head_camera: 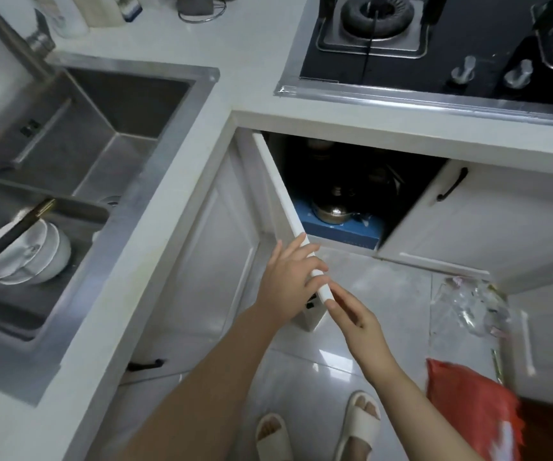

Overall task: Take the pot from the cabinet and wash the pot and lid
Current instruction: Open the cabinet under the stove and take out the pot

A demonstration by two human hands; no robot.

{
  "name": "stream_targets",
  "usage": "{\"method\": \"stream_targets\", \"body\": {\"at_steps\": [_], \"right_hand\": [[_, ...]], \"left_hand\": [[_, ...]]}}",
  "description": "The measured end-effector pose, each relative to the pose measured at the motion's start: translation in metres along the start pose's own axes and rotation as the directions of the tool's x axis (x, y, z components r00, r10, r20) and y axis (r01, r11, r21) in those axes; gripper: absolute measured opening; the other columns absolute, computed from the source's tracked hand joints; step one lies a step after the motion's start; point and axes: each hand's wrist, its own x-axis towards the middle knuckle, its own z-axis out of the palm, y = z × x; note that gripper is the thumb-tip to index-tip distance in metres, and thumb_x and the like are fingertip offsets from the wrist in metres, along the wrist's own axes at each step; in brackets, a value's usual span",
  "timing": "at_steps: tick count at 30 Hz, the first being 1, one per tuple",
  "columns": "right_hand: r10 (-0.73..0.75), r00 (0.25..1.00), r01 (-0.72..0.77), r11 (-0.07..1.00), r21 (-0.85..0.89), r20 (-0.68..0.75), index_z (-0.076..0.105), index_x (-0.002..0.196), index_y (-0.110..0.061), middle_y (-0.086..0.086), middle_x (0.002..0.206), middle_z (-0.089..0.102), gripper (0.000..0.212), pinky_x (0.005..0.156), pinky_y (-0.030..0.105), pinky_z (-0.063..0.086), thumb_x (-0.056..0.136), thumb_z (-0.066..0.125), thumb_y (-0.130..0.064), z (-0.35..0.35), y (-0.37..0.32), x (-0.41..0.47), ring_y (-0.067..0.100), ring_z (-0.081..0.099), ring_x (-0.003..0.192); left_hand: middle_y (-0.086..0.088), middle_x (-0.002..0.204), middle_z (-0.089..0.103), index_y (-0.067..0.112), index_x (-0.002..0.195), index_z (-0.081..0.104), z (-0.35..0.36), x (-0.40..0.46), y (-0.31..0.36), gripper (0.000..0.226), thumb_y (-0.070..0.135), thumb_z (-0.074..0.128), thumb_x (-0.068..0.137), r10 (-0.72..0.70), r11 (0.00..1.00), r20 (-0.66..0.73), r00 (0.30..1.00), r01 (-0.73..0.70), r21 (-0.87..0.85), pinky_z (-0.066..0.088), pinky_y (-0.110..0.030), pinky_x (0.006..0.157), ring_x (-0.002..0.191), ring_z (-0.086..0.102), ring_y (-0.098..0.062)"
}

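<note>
A shiny steel pot [333,212] with a knobbed lid [336,192] sits on a blue box [345,232] inside the dark cabinet under the stove. The white cabinet door [285,201] stands swung open, seen edge-on. My left hand [290,277] lies flat against the door's top edge, fingers spread over it. My right hand [356,316] touches the door's near corner with its fingertips, fingers straight and empty. Both hands are well short of the pot.
A steel double sink [108,128] is at the left, with stacked white bowls [32,251] and chopsticks in its near basin. A gas stove [435,44] sits above the cabinet. A clear plastic bag [468,304] and a red bag [471,404] lie on the tiled floor at right.
</note>
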Motion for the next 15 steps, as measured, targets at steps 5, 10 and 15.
{"method": "stream_targets", "body": {"at_steps": [5, 10, 15], "right_hand": [[0.046, 0.998, -0.048, 0.997, 0.058, 0.04, 0.059, 0.121, -0.036, -0.023, 0.121, 0.061, 0.035, 0.085, 0.004, 0.045, 0.089, 0.061, -0.021, 0.034, 0.006, -0.002, -0.011, 0.053, 0.113], [0.074, 0.993, -0.08, 0.995, 0.064, 0.088, 0.058, 0.114, -0.045, -0.027, 0.121, 0.058, 0.038, 0.09, 0.011, 0.045, 0.087, 0.064, -0.019, 0.065, 0.007, 0.0, -0.014, 0.05, 0.114], [0.137, 0.973, -0.14, 0.99, 0.003, 0.186, 0.059, 0.122, -0.037, -0.02, 0.13, 0.055, 0.035, 0.11, 0.029, 0.034, 0.091, 0.056, -0.021, 0.08, 0.003, 0.01, 0.0, 0.045, 0.125]], "left_hand": [[-0.001, 0.157, 0.027, 0.024, 0.132, 0.053, -0.019, -0.027, -0.03, 0.043, 0.039, 0.052, 0.092, -0.043, 0.999, 0.033, 0.999, 0.043, 0.008, 0.006, -0.043, 0.122, 0.146, 0.02, -0.016], [0.007, 0.159, 0.018, 0.028, 0.146, 0.03, -0.039, -0.045, -0.055, 0.062, 0.053, 0.044, 0.092, -0.073, 0.98, 0.065, 0.995, 0.059, 0.19, -0.01, -0.038, 0.118, 0.149, 0.001, -0.016], [0.005, 0.159, 0.021, 0.029, 0.146, 0.03, -0.065, -0.057, -0.07, 0.062, 0.057, 0.038, 0.092, -0.029, 0.917, 0.077, 0.997, -0.004, 0.399, -0.009, -0.045, 0.118, 0.149, -0.001, -0.021]]}}
